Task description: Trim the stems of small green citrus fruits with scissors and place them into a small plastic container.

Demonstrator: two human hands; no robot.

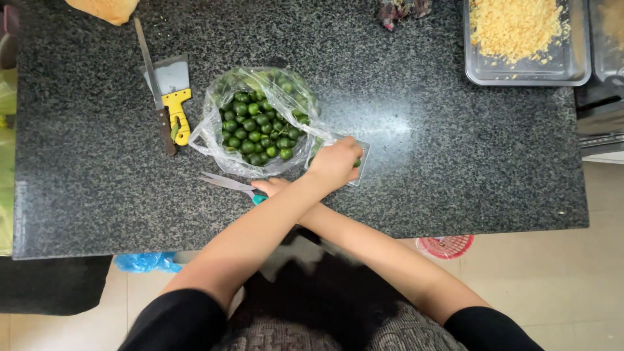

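Observation:
A clear plastic bag full of small green limes stands open on the dark speckled counter. My arms are crossed. My left hand reaches over to the bag's right side and presses down on a small clear plastic box holding a few limes. My right hand passes under the left forearm and is mostly hidden. Its fingers are at the teal handle of a pair of scissors, whose blades lie flat and point left, just below the bag.
A yellow-handled cleaver and a long knife lie left of the bag. A metal tray of yellow shreds sits at the back right. On the floor below the counter's front edge are a red basket and a blue bag.

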